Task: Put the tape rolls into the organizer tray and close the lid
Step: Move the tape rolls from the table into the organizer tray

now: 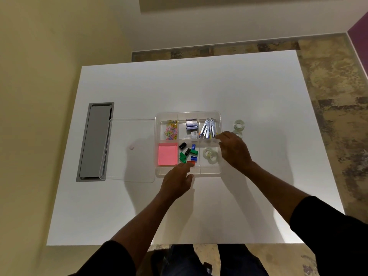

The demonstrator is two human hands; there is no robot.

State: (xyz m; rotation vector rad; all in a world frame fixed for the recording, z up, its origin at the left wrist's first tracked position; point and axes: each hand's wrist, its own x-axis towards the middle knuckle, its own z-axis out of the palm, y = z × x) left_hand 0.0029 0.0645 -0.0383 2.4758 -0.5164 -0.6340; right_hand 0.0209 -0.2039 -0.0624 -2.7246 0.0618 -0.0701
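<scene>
Two rolls left: tape rolls (239,124) wait on the table (199,90) at 3 o'clock of the tray (218,116).
Right hand (235,150): fingers loosely open, nothing held.
Left hand (176,181): tray edge touched, nothing held.
Tip: one roll is best pinched, then lowered beside the rolls in tray (210,154).

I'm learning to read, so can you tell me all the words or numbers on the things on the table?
None can be read.
The small boxes in the organizer tray may carry print, but it is too small and blurred.
The pink sticky notes look blank.
The tape rolls and clear lid show no lettering.
</scene>
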